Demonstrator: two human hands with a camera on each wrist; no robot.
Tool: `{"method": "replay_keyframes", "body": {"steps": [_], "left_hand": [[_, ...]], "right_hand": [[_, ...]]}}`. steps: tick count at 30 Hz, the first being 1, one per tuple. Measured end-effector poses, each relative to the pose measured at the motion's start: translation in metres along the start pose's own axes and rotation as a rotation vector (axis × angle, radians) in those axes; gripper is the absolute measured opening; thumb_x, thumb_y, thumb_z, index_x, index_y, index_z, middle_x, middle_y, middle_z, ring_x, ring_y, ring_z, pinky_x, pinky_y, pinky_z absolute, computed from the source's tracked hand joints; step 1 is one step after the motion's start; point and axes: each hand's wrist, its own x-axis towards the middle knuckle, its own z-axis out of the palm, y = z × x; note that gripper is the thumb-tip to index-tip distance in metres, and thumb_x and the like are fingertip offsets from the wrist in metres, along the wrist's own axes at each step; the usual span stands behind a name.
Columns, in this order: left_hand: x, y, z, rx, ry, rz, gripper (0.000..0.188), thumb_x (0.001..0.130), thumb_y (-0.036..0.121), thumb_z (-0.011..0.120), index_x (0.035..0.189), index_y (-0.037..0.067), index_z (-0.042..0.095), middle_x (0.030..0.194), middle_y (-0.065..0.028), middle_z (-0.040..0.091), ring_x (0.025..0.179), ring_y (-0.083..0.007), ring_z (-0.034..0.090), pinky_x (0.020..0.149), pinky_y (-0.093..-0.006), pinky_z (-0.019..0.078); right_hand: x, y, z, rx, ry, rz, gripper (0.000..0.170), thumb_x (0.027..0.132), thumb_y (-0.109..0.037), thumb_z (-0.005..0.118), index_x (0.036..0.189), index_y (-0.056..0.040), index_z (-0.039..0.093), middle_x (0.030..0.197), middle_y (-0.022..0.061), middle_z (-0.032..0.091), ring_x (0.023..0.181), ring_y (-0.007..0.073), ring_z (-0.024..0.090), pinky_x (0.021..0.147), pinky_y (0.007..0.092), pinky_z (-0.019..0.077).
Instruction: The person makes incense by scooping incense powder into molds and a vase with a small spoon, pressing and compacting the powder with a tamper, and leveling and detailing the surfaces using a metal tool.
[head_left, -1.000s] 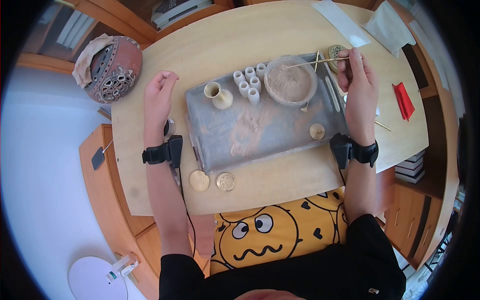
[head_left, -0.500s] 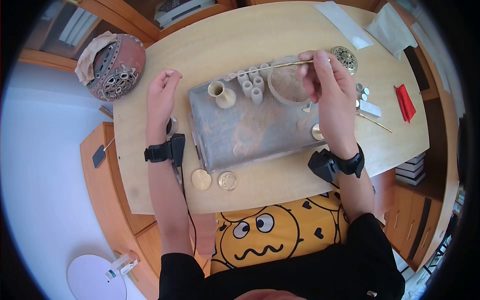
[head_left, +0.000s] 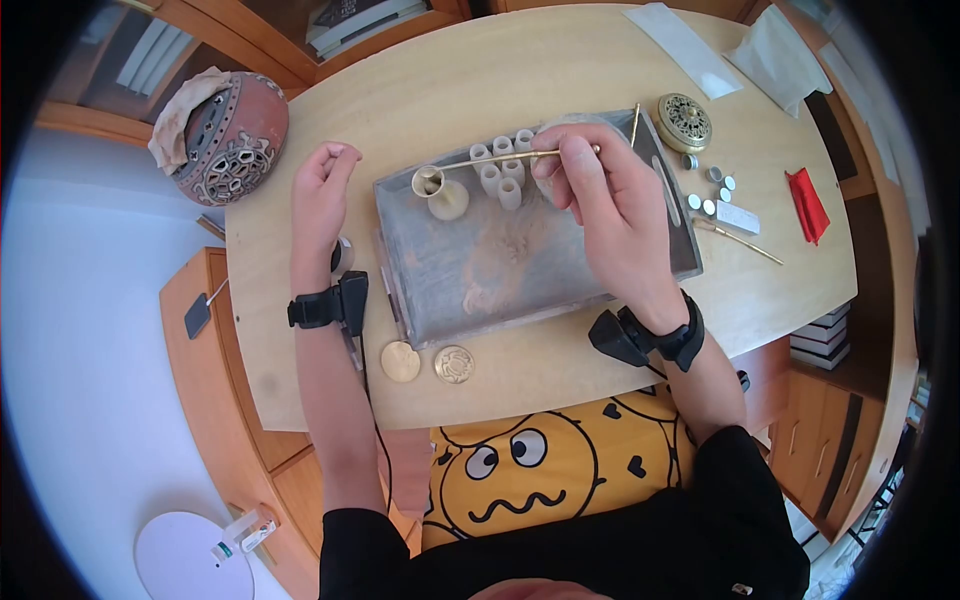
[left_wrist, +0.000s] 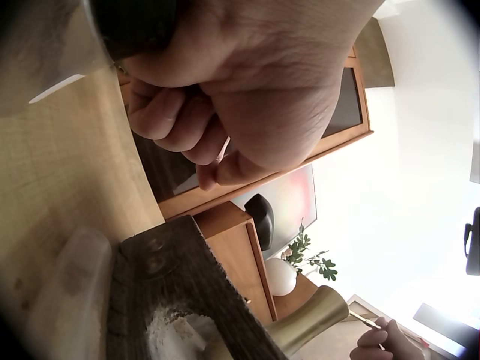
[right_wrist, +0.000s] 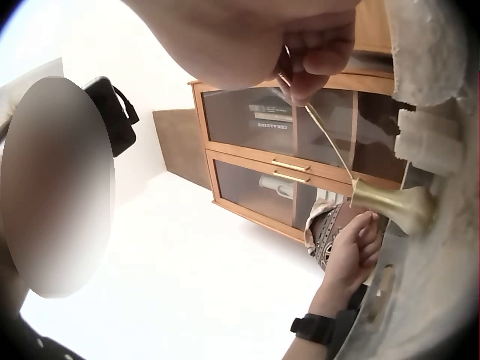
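My right hand (head_left: pixel 615 205) pinches a thin, long-handled brass scoop (head_left: pixel 500 159) between thumb and fingers. The scoop's far end is at the mouth of a small brass vase (head_left: pixel 450 203), which stands upright at the tray's back left; in the right wrist view the tip meets the vase rim (right_wrist: pixel 358 193). Beside the vase are several small white cups (head_left: pixel 509 193). A bowl of pale ash (right_wrist: pixel 427 52) is mostly hidden behind my right hand in the head view. My left hand (head_left: pixel 322 190) stays left of the tray, its fingers loosely curled and holding nothing.
The grey tray (head_left: pixel 430 290) has brownish powder streaks. Two brass discs (head_left: pixel 400 362) lie before it. At right are a pierced brass lid (head_left: pixel 684 123), small tins, a slim brass tool (head_left: pixel 750 245) and a red pouch (head_left: pixel 808 205). A patterned round pot (head_left: pixel 235 130) sits at left.
My right hand has moved left from beside the ash bowl, taking the scoop across the cups, and its tip has come to the vase mouth. The left hand has stayed put.
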Motion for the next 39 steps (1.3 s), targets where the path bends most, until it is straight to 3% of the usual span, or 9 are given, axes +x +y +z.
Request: {"method": "replay_keyframes", "body": {"steps": [5, 11, 16, 23, 28, 39], "left_hand": [[-0.001, 0.003, 0.001, -0.013, 0.000, 0.007, 0.014, 0.096, 0.021, 0.059, 0.095, 0.008, 0.062, 0.063, 0.0123, 0.037, 0.052, 0.0014, 0.029, 0.047, -0.0192, 0.0192], [-0.001, 0.001, 0.000, -0.019, -0.003, -0.002, 0.013, 0.096, 0.021, 0.059, 0.095, 0.008, 0.062, 0.063, 0.0124, 0.037, 0.052, 0.0016, 0.029, 0.046, -0.0187, 0.0192], [0.000, 0.004, 0.002, 0.015, 0.003, -0.004, 0.013, 0.096, 0.021, 0.059, 0.094, 0.008, 0.062, 0.065, 0.0124, 0.038, 0.053, 0.0015, 0.030, 0.047, -0.0189, 0.0201], [0.001, 0.003, 0.002, 0.037, 0.007, 0.003, 0.014, 0.097, 0.021, 0.058, 0.094, 0.008, 0.063, 0.065, 0.0122, 0.038, 0.053, 0.0014, 0.030, 0.047, -0.0191, 0.0204], [-0.001, 0.003, 0.001, 0.003, 0.000, -0.010, 0.015, 0.097, 0.022, 0.058, 0.094, 0.008, 0.062, 0.065, 0.0117, 0.038, 0.053, 0.0011, 0.030, 0.047, -0.0190, 0.0204], [-0.001, 0.004, 0.001, 0.008, 0.002, -0.005, 0.014, 0.096, 0.021, 0.059, 0.095, 0.008, 0.063, 0.065, 0.0116, 0.039, 0.053, 0.0010, 0.030, 0.047, -0.0190, 0.0206]], "right_hand": [[0.000, 0.003, -0.003, -0.104, -0.043, -0.187, 0.023, 0.102, -0.014, 0.048, 0.104, 0.0010, 0.065, 0.079, 0.0045, 0.066, 0.063, 0.0085, 0.054, 0.059, 0.0228, 0.0446], [0.007, -0.006, -0.038, -0.152, 0.250, -0.256, 0.023, 0.102, -0.016, 0.049, 0.100, 0.0004, 0.065, 0.070, 0.0019, 0.062, 0.061, 0.0064, 0.052, 0.056, 0.0216, 0.0418], [0.015, -0.002, -0.070, -0.335, 0.361, -0.125, 0.029, 0.103, -0.022, 0.049, 0.095, 0.0010, 0.066, 0.065, -0.0002, 0.056, 0.060, 0.0050, 0.049, 0.054, 0.0227, 0.0374], [0.019, 0.014, -0.062, -0.440, 0.300, -0.094, 0.032, 0.102, -0.025, 0.050, 0.092, 0.0010, 0.064, 0.064, -0.0006, 0.052, 0.057, 0.0064, 0.044, 0.053, 0.0236, 0.0362], [0.022, 0.019, -0.067, -0.235, 0.359, 0.057, 0.036, 0.104, -0.028, 0.047, 0.091, 0.0011, 0.064, 0.063, -0.0029, 0.048, 0.057, 0.0053, 0.041, 0.052, 0.0232, 0.0332], [0.023, 0.021, -0.075, -0.018, 0.409, 0.128, 0.035, 0.104, -0.031, 0.048, 0.093, -0.0024, 0.064, 0.071, -0.0042, 0.051, 0.059, 0.0029, 0.040, 0.053, 0.0192, 0.0314]]}}
